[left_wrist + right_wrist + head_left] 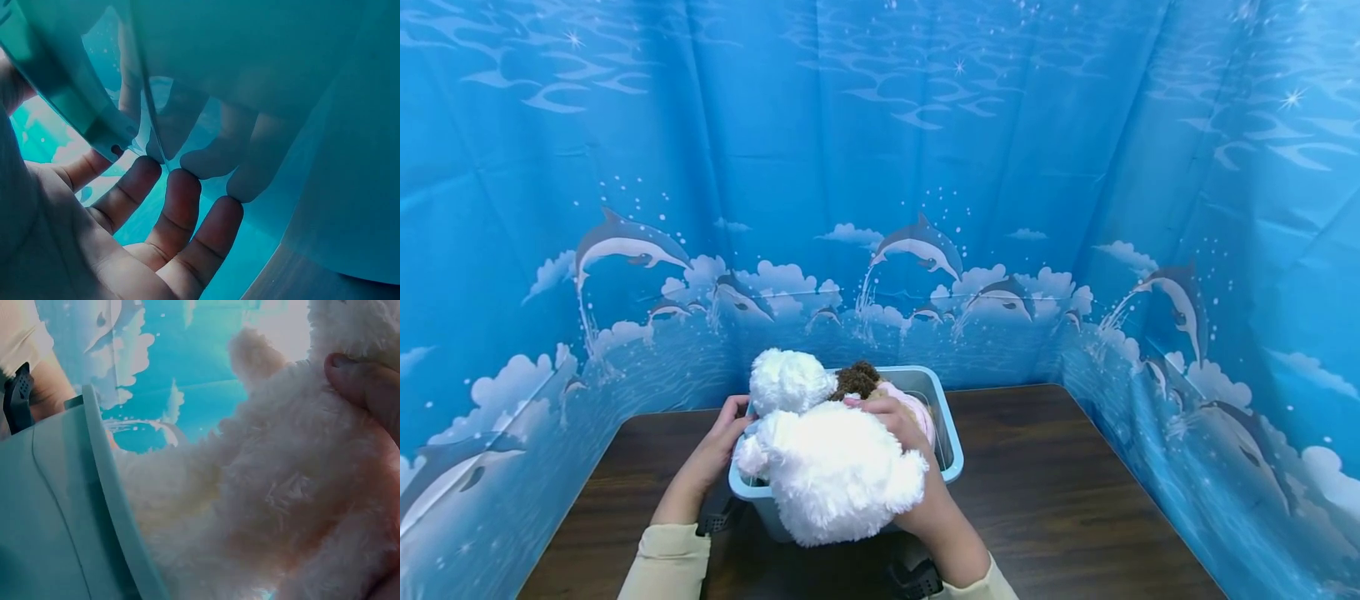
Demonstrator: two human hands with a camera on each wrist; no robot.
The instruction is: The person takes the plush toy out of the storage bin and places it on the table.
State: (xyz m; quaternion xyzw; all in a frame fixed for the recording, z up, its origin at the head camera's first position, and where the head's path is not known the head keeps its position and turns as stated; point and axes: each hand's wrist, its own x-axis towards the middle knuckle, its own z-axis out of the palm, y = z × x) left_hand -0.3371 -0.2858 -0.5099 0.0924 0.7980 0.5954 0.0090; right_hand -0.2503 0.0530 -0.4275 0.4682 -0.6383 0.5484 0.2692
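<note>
Toward the far side of the dark brown wood-grain surface (1045,483) sits a pale blue, rounded plastic tub (952,437), and a fluffy white plush toy (842,471) is held over it. From where I stand, the toy's round head is above the tub's far left part, while its plump body covers the near rim and reaches out past it. The right-hand grip (912,433) has hold of the toy's body, the thumb pressed into the long fur. The left-hand grip (721,442) is at the tub's left side, its fingers spread apart and their tips touching the glossy outer wall; whether the thumb hooks over the rim I can't tell. Behind the toy, a curly dark brown clump (857,379) and a pink, soft-looking item (917,408) show within the tub, both partly hidden. Each forearm has a cream sleeve (670,554) and a black wrist strap (715,523). Around the surface hangs a bright blue curtain (850,100) printed with leaping dolphins, white clouds and water.
</note>
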